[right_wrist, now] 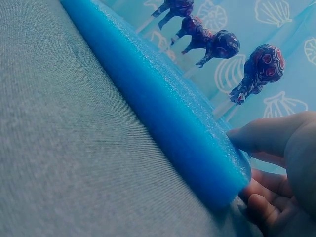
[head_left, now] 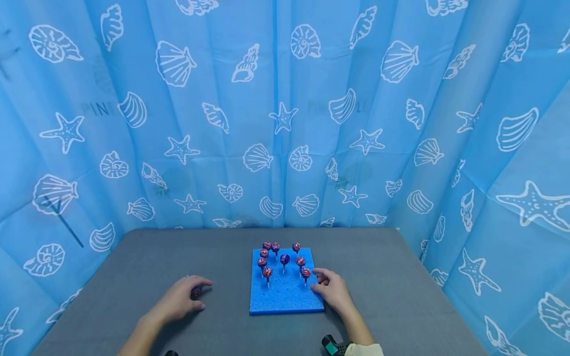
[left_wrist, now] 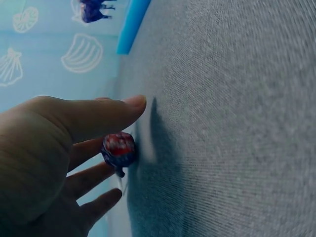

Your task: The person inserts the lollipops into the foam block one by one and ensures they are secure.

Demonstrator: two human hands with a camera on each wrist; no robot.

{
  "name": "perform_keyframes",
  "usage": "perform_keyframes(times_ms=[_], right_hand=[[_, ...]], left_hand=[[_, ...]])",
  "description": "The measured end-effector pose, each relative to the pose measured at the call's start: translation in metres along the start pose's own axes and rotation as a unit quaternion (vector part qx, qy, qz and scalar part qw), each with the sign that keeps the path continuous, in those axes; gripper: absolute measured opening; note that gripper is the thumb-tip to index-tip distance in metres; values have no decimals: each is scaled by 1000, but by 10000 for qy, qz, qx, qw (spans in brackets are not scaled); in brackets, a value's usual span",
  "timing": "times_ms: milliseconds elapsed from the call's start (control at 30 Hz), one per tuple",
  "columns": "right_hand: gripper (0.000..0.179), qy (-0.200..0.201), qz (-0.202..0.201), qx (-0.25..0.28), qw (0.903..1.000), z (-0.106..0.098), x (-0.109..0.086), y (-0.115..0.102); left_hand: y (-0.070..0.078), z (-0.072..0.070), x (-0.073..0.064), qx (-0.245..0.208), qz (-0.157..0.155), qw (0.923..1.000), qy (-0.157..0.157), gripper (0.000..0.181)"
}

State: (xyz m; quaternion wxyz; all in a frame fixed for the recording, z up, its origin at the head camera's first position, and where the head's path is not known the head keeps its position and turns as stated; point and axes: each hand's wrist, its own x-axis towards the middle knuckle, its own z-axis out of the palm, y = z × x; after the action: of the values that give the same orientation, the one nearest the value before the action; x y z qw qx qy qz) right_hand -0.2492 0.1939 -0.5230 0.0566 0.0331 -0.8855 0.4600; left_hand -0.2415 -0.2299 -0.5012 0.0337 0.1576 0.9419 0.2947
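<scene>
In the head view a blue foam board (head_left: pixel 285 299) carries several lollipops standing upright on their sticks, most with red-and-blue wrappers, one darker lollipop (head_left: pixel 285 259) among them. My right hand (head_left: pixel 331 291) is at the board's right edge. In the right wrist view its thumb (right_wrist: pixel 261 136) lies on the board's top and the other fingers curl against the side. To the left of the board, my left hand (head_left: pixel 180 299) is low over the table around a loose wrapped lollipop (left_wrist: pixel 118 148). Its thumb and fingers are spread around the lollipop's head without closing on it.
A grey cloth-covered table (head_left: pixel 213 252) lies under everything. Blue curtains (head_left: pixel 276 123) with white shell and starfish prints hang behind it and at both sides. A black device with a green patch (head_left: pixel 331 346) is at the right wrist.
</scene>
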Motion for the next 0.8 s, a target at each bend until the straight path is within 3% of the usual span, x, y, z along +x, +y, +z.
perform_keyframes(times_ms=[467, 800], right_hand=[[37, 98, -119, -73, 9999, 2, 0, 1], [37, 126, -189, -14, 9997, 2, -1, 2]], left_hand=[[-7, 5, 5, 218, -366, 9983, 388, 38], [-1, 5, 3, 563, -238, 9969, 489, 26]])
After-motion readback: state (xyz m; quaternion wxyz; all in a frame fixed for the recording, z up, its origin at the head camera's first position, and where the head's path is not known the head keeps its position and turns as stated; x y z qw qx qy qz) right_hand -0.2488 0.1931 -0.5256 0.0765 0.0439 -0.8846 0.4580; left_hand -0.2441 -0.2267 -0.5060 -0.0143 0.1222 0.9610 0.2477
